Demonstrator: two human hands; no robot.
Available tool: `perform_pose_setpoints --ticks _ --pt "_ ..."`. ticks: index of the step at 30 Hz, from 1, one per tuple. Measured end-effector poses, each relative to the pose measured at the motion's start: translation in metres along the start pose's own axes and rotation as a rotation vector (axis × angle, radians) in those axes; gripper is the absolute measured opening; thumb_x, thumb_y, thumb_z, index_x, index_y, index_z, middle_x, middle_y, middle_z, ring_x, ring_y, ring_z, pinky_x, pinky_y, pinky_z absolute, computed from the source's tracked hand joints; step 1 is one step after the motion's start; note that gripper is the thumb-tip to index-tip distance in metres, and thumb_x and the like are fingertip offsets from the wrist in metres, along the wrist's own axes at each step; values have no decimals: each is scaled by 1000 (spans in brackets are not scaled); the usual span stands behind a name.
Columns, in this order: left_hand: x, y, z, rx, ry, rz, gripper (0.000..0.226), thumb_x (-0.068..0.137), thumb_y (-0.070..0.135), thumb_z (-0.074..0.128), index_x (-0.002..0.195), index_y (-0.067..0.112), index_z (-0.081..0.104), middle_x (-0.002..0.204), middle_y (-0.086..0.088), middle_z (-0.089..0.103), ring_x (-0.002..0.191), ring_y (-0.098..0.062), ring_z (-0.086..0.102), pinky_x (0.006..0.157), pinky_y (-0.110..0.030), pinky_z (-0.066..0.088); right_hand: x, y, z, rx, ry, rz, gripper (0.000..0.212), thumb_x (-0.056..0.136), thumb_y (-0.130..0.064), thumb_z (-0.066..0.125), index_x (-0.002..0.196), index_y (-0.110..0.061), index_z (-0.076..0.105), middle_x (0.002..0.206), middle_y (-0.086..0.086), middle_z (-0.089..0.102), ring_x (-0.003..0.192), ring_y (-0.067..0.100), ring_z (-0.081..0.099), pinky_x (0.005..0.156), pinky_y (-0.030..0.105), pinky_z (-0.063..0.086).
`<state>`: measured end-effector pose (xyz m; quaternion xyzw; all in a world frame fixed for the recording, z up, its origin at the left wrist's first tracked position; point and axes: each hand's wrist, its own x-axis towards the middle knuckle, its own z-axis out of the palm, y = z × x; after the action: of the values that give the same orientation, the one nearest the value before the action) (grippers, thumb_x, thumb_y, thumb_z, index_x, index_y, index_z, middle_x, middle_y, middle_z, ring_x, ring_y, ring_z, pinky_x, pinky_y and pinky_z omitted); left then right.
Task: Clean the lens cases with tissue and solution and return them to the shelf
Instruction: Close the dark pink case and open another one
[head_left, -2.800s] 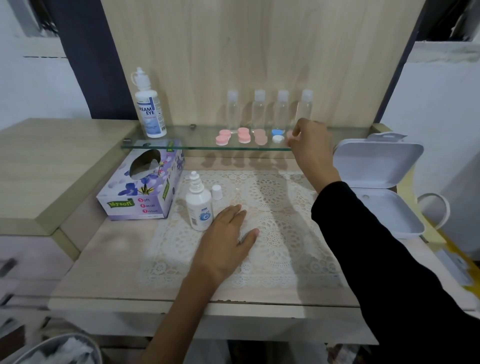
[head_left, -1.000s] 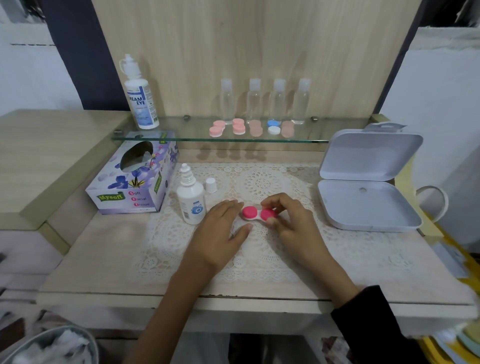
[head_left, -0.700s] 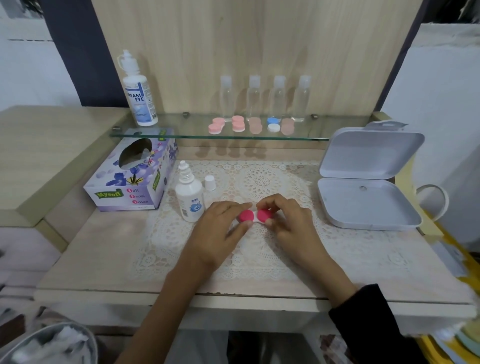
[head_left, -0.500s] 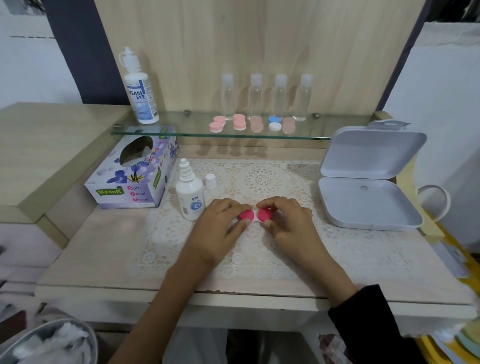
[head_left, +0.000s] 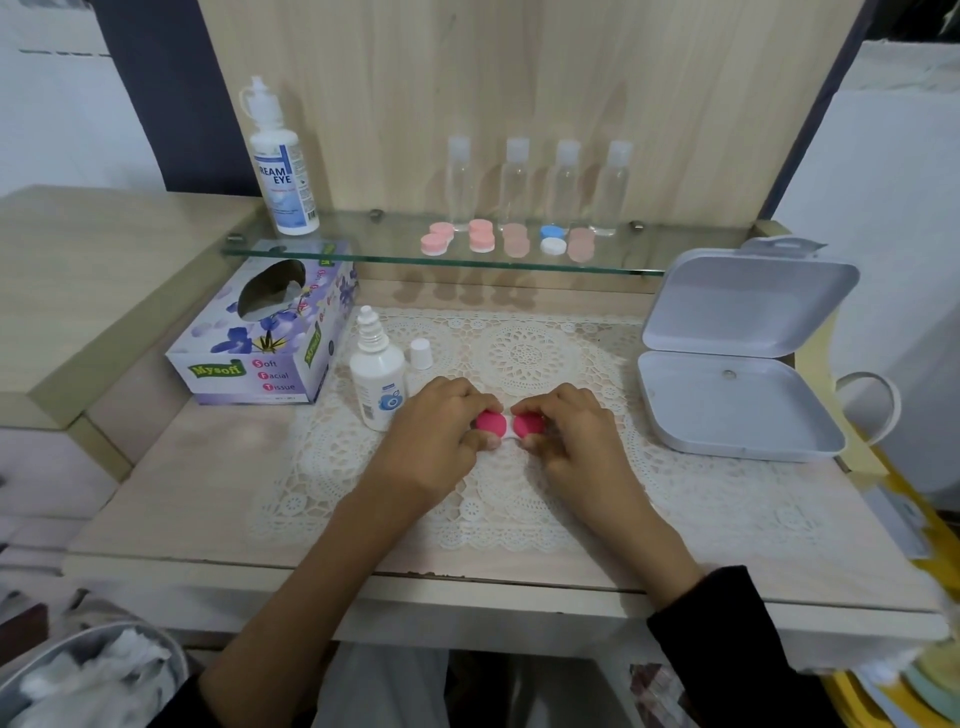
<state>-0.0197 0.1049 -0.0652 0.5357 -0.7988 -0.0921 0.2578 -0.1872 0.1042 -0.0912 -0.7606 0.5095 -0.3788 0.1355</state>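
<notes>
Five lens cases line the shelf; left hand and right hand pinch the pink-capped sixth case.

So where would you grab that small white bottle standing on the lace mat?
Probably take the small white bottle round its wide lower body, not the thin nozzle, which is uncapped. It stands upright, so come in level from the near side, fingers wrapping it: the tissue box stands close on one side, the left hand on the other.
</notes>
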Motion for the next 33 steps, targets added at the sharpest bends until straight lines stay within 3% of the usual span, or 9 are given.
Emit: perform_pose_setpoints --ticks 7,13,18,22,24,25,27,30,33 --pt "-4 0 3 -17 51 -27 34 84 26 68 116 17 66 106 0 62 104 -16 50 83 -22 33 1 -1 0 10 4 -5 32 78 2 65 104 -16 71 88 -8 55 93 18 51 83 50 44" --pt "-4 -3 7 -15 122 -80 33 81 36 71 106 16 69 98 -1 64 98 -17 53 80 -25 35 -2 -6 -1 27 -3 -30 26 79 -1 70 102 -13 71 83 -19 46 88 10 46 85 40 43" --pt "-9 -4 7 -107 169 -113 37 69 45 78 90 19 64 90 9 61 86 -5 51 75 -11 35 -2 -3 -1 -1 2 -57 30 78 2 67 104 -13 71 87 -12 51 88 14 50 82 43 44" --pt "-14 -7 8 -138 113 -14 49 76 44 74 114 16 59 109 7 57 101 -6 49 86 -8 33 -2 -2 0 -6 3 -76 31 78 2 66 105 -13 71 88 -10 52 89 18 53 81 45 46" --pt "-15 -11 8 -126 74 58 46 84 36 64 123 13 58 115 3 58 108 -12 51 95 -22 38 -2 -1 0 -4 6 -77 32 79 2 65 106 -14 70 88 -10 52 89 18 53 81 46 46" --pt "-16 -13 8 -119 63 82 43 84 30 60 123 12 59 113 1 59 106 -15 52 94 -26 40 -2 -1 1 -2 8 -76 32 79 2 65 106 -14 70 88 -10 53 89 18 53 81 47 46" --pt "-16 -15 9 -127 61 82 38 83 25 57 118 11 64 106 0 62 100 -16 54 90 -21 38 -2 -1 1 -1 14 -70 32 78 1 65 106 -14 71 89 -8 55 89 19 53 81 47 46" --pt "-12 -16 10 -123 88 17 37 80 37 60 107 13 67 100 2 63 95 -13 53 84 -6 30 -3 -1 2 -4 18 -65 32 77 0 63 105 -13 71 90 -3 59 89 21 54 80 49 46" --pt "-12 -17 11 -115 87 0 50 77 48 61 114 15 62 109 5 60 103 -10 51 88 -12 31 -3 -1 1 -6 12 -62 32 77 0 63 105 -13 70 91 -2 59 89 22 54 80 49 46"
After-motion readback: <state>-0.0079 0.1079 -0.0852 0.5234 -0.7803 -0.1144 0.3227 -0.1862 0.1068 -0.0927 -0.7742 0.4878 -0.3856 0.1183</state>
